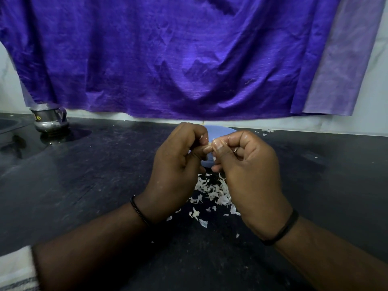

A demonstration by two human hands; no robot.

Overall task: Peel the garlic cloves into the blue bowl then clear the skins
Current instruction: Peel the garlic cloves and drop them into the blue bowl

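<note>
Left hand and right hand raised together over the dark counter, fingers of both curled tight, fingertips meeting at a small pale garlic clove pinched between them. Clove mostly hidden by the fingers; cannot tell how much skin is left on it. Thin black band on each wrist. Blue bowl directly behind and below the hands, only its far rim and a sliver of its near edge visible; contents hidden. White garlic skins heaped on the counter just in front of the bowl, under the hands, with loose flakes scattered toward the near edge. A few more flakes by the wall, right of the bowl. Steel jug far left at the back. Purple cloth hanging on the wall above. White towel at the bottom left corner.
</note>
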